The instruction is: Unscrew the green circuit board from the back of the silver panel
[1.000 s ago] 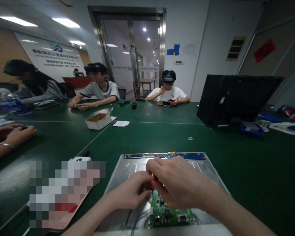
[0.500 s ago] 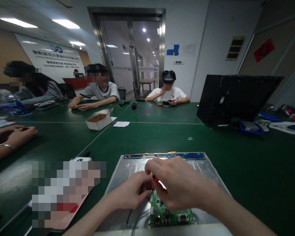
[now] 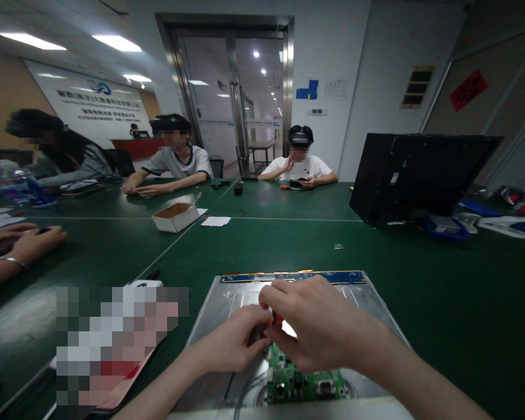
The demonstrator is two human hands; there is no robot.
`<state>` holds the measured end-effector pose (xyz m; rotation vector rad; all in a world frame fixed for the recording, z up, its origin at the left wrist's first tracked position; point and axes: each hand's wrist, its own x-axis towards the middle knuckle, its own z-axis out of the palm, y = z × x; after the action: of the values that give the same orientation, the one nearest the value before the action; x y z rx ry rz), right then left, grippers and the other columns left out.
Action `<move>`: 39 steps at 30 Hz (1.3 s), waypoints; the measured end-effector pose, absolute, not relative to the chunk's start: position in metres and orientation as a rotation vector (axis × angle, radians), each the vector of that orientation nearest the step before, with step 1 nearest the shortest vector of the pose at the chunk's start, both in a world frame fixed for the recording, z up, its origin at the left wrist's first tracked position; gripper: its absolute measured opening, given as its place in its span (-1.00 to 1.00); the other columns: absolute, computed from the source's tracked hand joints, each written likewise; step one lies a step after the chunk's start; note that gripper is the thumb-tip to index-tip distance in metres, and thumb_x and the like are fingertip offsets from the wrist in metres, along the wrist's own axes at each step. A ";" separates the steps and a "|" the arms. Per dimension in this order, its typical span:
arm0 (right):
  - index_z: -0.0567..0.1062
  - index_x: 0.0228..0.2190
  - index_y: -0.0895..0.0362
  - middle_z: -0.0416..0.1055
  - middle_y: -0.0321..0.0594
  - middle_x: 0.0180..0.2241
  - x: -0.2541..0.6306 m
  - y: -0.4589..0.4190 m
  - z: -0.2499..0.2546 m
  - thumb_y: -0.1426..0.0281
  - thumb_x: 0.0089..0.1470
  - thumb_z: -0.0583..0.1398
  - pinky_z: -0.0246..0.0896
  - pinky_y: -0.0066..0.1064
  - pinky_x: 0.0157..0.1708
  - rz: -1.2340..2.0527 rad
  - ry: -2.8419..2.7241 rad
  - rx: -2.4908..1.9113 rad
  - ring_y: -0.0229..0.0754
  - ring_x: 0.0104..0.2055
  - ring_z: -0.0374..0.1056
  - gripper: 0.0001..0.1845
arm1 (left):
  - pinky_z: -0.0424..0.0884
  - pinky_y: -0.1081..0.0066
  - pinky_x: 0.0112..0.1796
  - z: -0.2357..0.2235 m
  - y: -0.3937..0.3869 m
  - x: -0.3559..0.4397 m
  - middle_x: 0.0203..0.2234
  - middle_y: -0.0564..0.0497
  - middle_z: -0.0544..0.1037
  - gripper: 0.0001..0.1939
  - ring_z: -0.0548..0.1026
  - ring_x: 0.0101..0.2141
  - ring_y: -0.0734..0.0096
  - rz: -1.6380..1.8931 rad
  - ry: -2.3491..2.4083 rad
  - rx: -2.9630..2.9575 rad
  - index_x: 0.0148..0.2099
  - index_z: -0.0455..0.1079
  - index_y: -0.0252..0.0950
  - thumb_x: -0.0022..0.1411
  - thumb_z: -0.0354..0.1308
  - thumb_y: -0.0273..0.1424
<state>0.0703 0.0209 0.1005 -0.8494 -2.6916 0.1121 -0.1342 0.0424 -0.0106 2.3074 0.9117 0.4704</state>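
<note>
A screwdriver [image 3: 277, 318] with a red-orange handle stands over the green circuit board [image 3: 304, 382], mostly covered by fingers. My right hand [image 3: 317, 324] is curled over its handle from above. From the left, my left hand [image 3: 236, 338] pinches round its lower part with thumb and forefinger; its tip is hidden. Beneath both hands lies a flat metal panel [image 3: 207, 312], likely the back of a display, carrying the green board near me. A narrow blue circuit strip [image 3: 341, 277] runs along the panel's far edge. Grey cables [image 3: 245, 394] lie left of the green board.
A blurred-out phone-like object [image 3: 122, 350] lies left on the green table [image 3: 289, 245]. Farther off are an open white box [image 3: 175, 220], paper [image 3: 216, 221] and a small clear bag [image 3: 339, 247]. A black monitor [image 3: 420, 175] stands right. Co-workers sit across and left, one's hands [image 3: 35, 242] nearby.
My right fingers shift slightly about the screwdriver handle, which shows at slightly different angles. My left hand and the panel stay in place.
</note>
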 end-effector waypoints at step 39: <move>0.30 -0.29 0.14 0.42 -0.24 -0.31 0.069 0.016 0.105 0.46 0.01 0.14 -0.11 -0.40 -0.55 0.166 -2.722 -0.817 -0.27 -0.42 0.24 -0.84 | 0.40 0.37 -0.32 -0.002 0.039 -0.130 -0.37 -0.01 0.48 -0.84 0.43 -0.36 0.29 0.484 0.878 2.272 -0.20 0.33 -0.31 0.15 0.02 -0.52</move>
<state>0.0695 0.0160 0.1048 -0.8169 -2.7220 0.1663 -0.1303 0.0385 -0.0015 2.2719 0.8782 0.4838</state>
